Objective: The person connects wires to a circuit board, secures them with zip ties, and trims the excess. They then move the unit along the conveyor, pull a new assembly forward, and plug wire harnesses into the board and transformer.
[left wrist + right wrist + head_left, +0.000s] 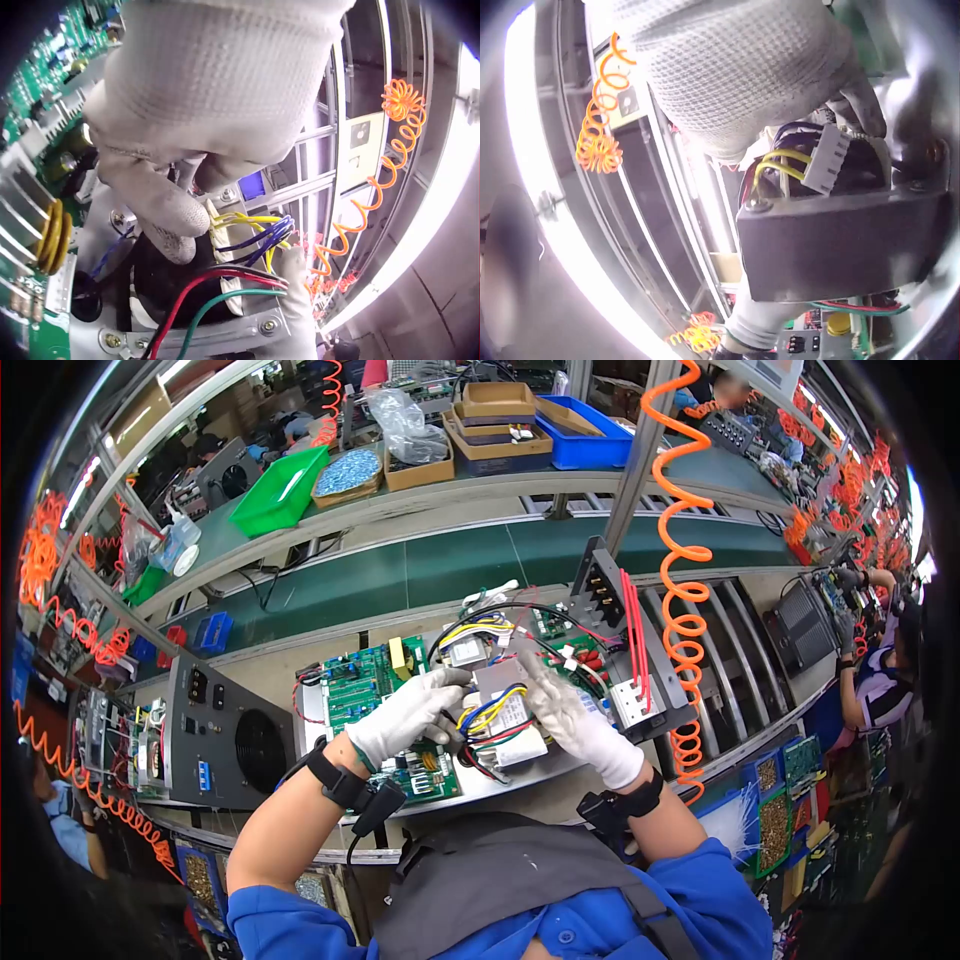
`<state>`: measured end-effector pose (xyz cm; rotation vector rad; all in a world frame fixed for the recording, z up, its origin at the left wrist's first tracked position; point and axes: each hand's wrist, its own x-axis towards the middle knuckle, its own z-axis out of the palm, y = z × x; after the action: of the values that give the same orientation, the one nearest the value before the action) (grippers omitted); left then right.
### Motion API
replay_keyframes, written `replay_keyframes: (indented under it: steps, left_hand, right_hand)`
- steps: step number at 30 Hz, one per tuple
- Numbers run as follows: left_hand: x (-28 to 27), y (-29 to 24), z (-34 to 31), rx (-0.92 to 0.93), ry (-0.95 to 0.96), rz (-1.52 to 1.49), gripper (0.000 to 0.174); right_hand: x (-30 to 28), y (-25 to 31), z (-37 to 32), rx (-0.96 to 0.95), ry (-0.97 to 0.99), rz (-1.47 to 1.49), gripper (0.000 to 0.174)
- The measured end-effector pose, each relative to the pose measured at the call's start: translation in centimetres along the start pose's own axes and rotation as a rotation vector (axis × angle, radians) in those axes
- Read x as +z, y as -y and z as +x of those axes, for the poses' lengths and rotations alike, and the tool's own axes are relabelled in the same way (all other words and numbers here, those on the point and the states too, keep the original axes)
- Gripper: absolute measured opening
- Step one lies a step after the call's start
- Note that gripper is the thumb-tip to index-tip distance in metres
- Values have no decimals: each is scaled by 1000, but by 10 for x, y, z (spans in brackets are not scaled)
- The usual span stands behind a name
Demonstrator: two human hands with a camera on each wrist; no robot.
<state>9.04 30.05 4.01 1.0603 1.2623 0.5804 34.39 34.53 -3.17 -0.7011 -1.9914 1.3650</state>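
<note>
Between my two white-gloved hands is a transformer (500, 682) in a grey metal bracket (840, 247), over an open chassis. My left hand (408, 718) grips its left side, bent fingers against the black winding (161, 281). On the right, my right hand (582, 728) lies along the transformer with fingers nearly straight. Yellow and blue wires (488, 712) loop over the top, one bundle ending in a white connector (826, 159). Red, black and green wires (199, 300) run down past the bracket. Green circuit boards (365, 690) fill the chassis's left part.
A black panel with red cables (632, 625) rises at the chassis's right end. A coiled orange hose (685, 560) hangs beside it. Another unit with a fan (258, 745) stands left. Behind run a green conveyor (380, 580) and a shelf holding a green bin (280, 495) and cardboard boxes.
</note>
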Motion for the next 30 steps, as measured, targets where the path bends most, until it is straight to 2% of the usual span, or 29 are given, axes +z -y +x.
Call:
replay_keyframes:
  steps: [1,3,5,7,8,11,13,14,15,16,17,19,21,23,24,25,26,27,29,30]
  left_hand:
    - [-1,5,0,43,6,-10,57]
    - [-8,7,-1,126,57,-8,59]
    - [-7,1,-3,130,71,-23,56]
    - [-6,-12,-12,92,6,-26,44]
    - [-8,-4,-9,130,-23,-76,42]
    - [-14,14,-12,192,-43,-167,37]
    - [-14,23,-14,253,-77,-163,38]
    - [-12,22,-21,303,-134,-150,39]
    - [-15,16,-33,278,-155,-149,42]
    - [-19,21,-35,293,-148,-188,44]
    - [-20,27,-34,308,-141,-226,45]
    - [-18,36,-33,304,-184,-295,45]
    - [-15,40,-31,299,-220,-355,46]
    - [-11,41,-27,315,-213,-403,45]
    - [-9,39,-25,287,-229,-400,41]
    - [-5,37,-27,284,-228,-395,41]
    - [-1,34,-29,327,-260,-385,41]
    - [3,31,-32,372,-292,-376,40]
    - [13,31,-29,390,-338,-397,36]
    - [17,38,-21,434,-444,-352,34]
  right_hand:
    - [-5,16,8,-160,-83,-408,60]
    - [-4,37,19,-243,-95,-561,59]
    - [-4,46,39,-366,-43,-567,57]
    - [1,67,58,-445,19,-561,54]
    - [5,86,65,-404,73,-472,52]
    - [22,121,78,18,84,-44,49]
    - [29,116,88,27,27,46,46]
    - [28,119,89,46,22,1,45]
    - [26,121,89,60,18,-44,44]
    - [23,116,87,-26,29,-160,44]
    - [20,115,83,-29,45,-165,44]
    - [15,112,75,-40,249,-383,49]
    - [12,97,66,-266,328,-591,51]
    - [10,95,62,-269,333,-518,43]
    - [9,97,59,-266,329,-514,43]
    - [8,99,59,-157,367,-386,36]
    - [6,101,62,-52,403,-260,30]
    - [6,102,66,-55,400,-260,30]
    - [14,98,78,164,173,-332,25]
    - [21,91,84,36,159,-294,31]
